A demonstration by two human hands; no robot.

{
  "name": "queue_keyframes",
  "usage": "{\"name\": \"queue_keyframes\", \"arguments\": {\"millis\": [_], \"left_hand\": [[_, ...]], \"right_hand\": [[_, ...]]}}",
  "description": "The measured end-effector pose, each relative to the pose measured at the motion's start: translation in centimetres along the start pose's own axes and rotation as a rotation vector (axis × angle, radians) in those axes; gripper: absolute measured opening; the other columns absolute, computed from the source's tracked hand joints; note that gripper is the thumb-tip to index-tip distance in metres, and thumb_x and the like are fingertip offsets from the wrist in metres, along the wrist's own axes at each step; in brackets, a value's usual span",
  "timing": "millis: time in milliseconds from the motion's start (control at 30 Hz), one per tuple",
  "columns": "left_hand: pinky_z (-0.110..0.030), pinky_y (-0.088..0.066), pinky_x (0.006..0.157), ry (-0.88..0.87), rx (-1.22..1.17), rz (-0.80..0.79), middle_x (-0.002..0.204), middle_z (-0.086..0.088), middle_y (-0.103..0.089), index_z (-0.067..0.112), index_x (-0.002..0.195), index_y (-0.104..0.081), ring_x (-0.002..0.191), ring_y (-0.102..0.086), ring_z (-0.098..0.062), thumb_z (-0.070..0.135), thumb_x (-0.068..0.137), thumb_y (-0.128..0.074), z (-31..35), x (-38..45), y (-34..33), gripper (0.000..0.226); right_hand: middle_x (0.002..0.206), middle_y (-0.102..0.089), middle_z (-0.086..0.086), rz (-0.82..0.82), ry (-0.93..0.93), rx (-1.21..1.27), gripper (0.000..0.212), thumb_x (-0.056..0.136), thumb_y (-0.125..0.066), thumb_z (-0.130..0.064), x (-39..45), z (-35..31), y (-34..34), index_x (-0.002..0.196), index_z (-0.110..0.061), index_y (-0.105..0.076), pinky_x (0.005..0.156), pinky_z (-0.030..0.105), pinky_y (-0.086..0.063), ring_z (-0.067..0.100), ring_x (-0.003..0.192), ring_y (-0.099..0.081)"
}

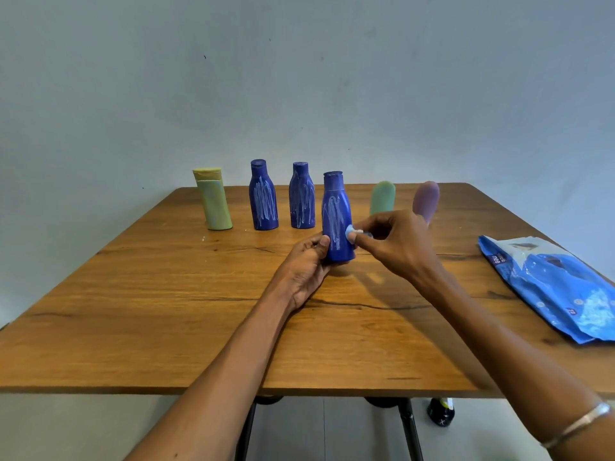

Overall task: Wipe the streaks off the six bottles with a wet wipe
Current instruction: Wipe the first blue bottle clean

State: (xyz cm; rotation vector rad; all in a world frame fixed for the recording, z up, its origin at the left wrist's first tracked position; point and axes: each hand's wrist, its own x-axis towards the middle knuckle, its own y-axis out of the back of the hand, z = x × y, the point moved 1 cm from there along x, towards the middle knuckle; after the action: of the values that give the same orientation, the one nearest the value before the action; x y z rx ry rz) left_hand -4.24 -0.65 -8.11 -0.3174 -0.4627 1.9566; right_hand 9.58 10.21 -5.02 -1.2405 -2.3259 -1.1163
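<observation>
The left hand [307, 264] is wrapped round the lower body of a blue bottle [336, 218], thumb on its front, steadying it upright just off the tabletop [166, 294] so the streaked face turns toward the wiping hand. The right hand [391, 242] pinches a small wad of wet wipe [352, 231] between fingertips and presses it against the bottle's side, where the white scribbles seem thinner; I'd judge the wiping is under way on this one. Beyond the left hand stand two more streaked blue bottles [264, 197] [302, 198] and a yellow-green bottle [213, 199], waiting in a row. Behind the right hand are a green bottle [382, 196] and a purple bottle [426, 197], both blurred. The wipes pack [559, 287] lies well off to the right hand's outer side, within reach
</observation>
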Motion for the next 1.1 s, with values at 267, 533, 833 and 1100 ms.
{"name": "queue_keyframes", "arguments": {"millis": [267,533,833,1100], "left_hand": [[-0.036,-0.056,0.095,0.020,0.034,-0.025,0.118,-0.026,-0.069,-0.003,0.129,-0.057,0.118,-0.065,-0.033,0.009,0.106,-0.041,0.0,-0.1,-0.2,0.030],[-0.038,-0.054,0.098,0.032,0.055,-0.026,0.120,-0.026,-0.068,0.001,0.120,-0.061,0.121,-0.063,-0.034,0.008,0.105,-0.042,0.0,-0.4,-0.4,0.025],[-0.038,-0.052,0.101,0.020,0.111,0.012,0.119,-0.024,-0.070,0.000,0.129,-0.057,0.120,-0.065,-0.031,0.010,0.105,-0.044,-0.2,0.1,-0.2,0.030],[-0.052,-0.039,0.116,-0.038,0.175,0.054,0.119,-0.024,-0.070,0.001,0.133,-0.054,0.120,-0.065,-0.029,0.012,0.103,-0.047,-0.7,0.3,-0.1,0.032]], "right_hand": [[0.078,-0.069,-0.018,0.129,0.099,-0.019,0.017,0.084,-0.081,-0.033,2.8,-2.5,1.4,0.093,-0.019,-0.076,0.065,0.012,-0.054,0.000,0.077,-0.069],[0.088,-0.073,-0.009,0.157,0.080,-0.074,0.023,0.086,-0.079,-0.032,4.3,-3.5,1.3,0.100,-0.014,-0.078,0.069,0.012,-0.055,0.002,0.079,-0.069],[0.077,-0.070,-0.009,0.065,0.072,-0.202,0.019,0.085,-0.079,-0.034,4.5,-4.3,2.4,0.090,-0.016,-0.076,0.062,0.006,-0.047,0.006,0.073,-0.066],[0.088,-0.072,-0.001,0.230,0.200,-0.182,0.019,0.088,-0.078,-0.031,3.5,-3.7,0.3,0.095,-0.014,-0.075,0.071,0.035,-0.062,0.012,0.078,-0.069]]}}
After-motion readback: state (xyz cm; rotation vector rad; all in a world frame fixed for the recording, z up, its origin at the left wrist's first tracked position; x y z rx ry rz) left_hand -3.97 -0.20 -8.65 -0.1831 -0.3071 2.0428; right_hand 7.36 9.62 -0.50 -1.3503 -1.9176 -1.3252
